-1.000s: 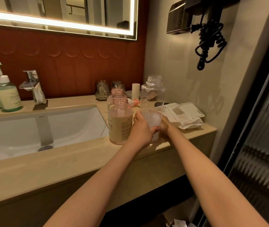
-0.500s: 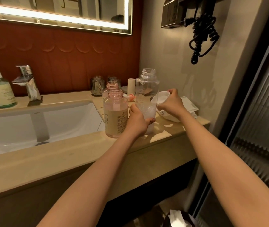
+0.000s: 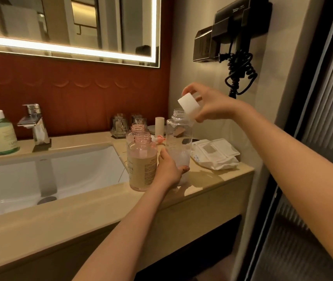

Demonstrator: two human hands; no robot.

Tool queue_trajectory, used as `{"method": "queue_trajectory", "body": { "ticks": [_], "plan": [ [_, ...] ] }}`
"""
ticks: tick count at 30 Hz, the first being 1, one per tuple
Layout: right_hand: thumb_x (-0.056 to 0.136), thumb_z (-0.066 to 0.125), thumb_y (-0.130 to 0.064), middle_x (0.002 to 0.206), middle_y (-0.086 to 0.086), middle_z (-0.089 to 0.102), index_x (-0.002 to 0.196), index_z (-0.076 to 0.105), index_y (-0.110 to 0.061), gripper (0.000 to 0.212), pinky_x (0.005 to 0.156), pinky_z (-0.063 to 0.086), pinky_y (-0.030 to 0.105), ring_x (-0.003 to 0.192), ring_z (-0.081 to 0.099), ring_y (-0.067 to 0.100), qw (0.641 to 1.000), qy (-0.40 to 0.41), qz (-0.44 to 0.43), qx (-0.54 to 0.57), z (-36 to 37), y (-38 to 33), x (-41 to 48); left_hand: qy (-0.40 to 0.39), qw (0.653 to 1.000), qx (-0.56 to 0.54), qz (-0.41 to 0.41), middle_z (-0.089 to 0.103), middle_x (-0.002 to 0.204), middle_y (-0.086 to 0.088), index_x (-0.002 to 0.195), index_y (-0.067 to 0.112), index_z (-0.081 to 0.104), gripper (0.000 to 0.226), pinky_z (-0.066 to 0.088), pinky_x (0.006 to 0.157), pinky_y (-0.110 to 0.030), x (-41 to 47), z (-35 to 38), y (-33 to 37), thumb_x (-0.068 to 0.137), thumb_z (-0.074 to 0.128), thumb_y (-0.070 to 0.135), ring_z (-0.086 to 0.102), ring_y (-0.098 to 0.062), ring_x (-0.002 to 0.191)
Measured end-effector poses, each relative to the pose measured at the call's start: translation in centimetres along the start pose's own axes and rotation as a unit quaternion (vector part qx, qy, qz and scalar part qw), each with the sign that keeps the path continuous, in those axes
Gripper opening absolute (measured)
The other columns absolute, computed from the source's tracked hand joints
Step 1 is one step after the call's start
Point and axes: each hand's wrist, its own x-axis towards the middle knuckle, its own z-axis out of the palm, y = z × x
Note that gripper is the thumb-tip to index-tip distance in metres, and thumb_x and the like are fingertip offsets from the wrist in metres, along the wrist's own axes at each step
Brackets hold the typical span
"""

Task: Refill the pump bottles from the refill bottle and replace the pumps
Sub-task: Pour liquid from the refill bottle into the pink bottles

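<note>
Beige stone counter [image 3: 212,179] runs beside a white sink [image 3: 19,179], with a lit mirror [image 3: 70,23] above and a white packet [image 3: 216,155] lying near its right end. On it the clear refill bottle [image 3: 178,136] stands upright with its neck open, just right of two uncapped pink bottles [image 3: 141,159], one behind the other, and the left hand [image 3: 169,169] wraps round its lower part. The right hand [image 3: 208,104] pinches a tilted white cap [image 3: 188,107] right at that neck, though contact cannot be made out.
</note>
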Motion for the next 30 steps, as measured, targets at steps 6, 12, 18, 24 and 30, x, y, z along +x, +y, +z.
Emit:
{"method": "queue_trajectory", "body": {
  "ticks": [6, 12, 18, 24, 30],
  "plan": [
    [0.072, 0.064, 0.011, 0.131, 0.000, 0.041, 0.134, 0.044, -0.021, 0.073, 0.081, 0.041, 0.026, 0.114, 0.038, 0.016, 0.987, -0.130, 0.018, -0.096, -0.9, -2.9, 2.0, -0.003, 1.000, -0.007, 0.002, -0.004, 0.157, -0.011, 0.147, 0.012, -0.013, 0.098, 0.017, 0.114, -0.036, -0.2, -0.3, 0.1, 0.086, 0.064, 0.019, 0.009, -0.028, 0.143],
    [0.076, 0.059, 0.015, 0.143, 0.002, 0.040, 0.138, 0.043, -0.021, 0.074, 0.091, 0.041, 0.029, 0.132, 0.035, 0.025, 0.965, -0.200, 0.076, -0.152, -0.9, -5.2, 3.6, -0.004, 1.000, -0.009, 0.001, -0.007, 0.156, -0.011, 0.147, 0.013, -0.011, 0.096, 0.016, 0.114, -0.036, -0.3, -0.4, 0.2, 0.087, 0.064, 0.019, 0.006, -0.027, 0.144],
    [0.077, 0.071, -0.040, 0.094, 0.008, 0.057, 0.102, 0.056, -0.012, 0.040, 0.056, 0.046, 0.023, 0.084, 0.059, 0.022, 0.945, -0.167, 0.146, -0.239, -0.4, -5.6, 4.5, 0.000, 1.000, -0.010, 0.006, -0.006, 0.156, -0.011, 0.147, 0.011, -0.010, 0.095, 0.017, 0.114, -0.036, -0.3, -0.4, -0.1, 0.087, 0.064, 0.018, 0.009, -0.028, 0.143],
    [0.073, 0.054, -0.068, 0.139, 0.007, 0.040, 0.142, 0.031, -0.019, 0.087, 0.087, 0.047, 0.040, 0.115, 0.048, 0.030, 0.930, -0.193, 0.188, -0.249, 0.7, -5.5, 4.5, -0.012, 1.000, -0.001, -0.019, 0.008, 0.155, -0.012, 0.147, 0.006, -0.006, 0.095, 0.022, 0.115, -0.039, -0.1, -0.2, -0.2, 0.086, 0.064, 0.026, 0.017, -0.029, 0.142],
    [0.085, 0.063, -0.027, 0.129, 0.012, 0.042, 0.128, 0.042, -0.022, 0.048, 0.063, 0.054, 0.030, 0.101, 0.051, 0.028, 0.946, -0.189, 0.200, -0.171, 0.7, -6.2, 4.2, 0.000, 1.000, 0.003, -0.009, 0.011, 0.154, -0.012, 0.144, 0.007, 0.001, 0.090, 0.025, 0.112, -0.037, -0.2, -0.3, -0.1, 0.085, 0.066, 0.024, 0.019, -0.029, 0.141]
  ]
}}
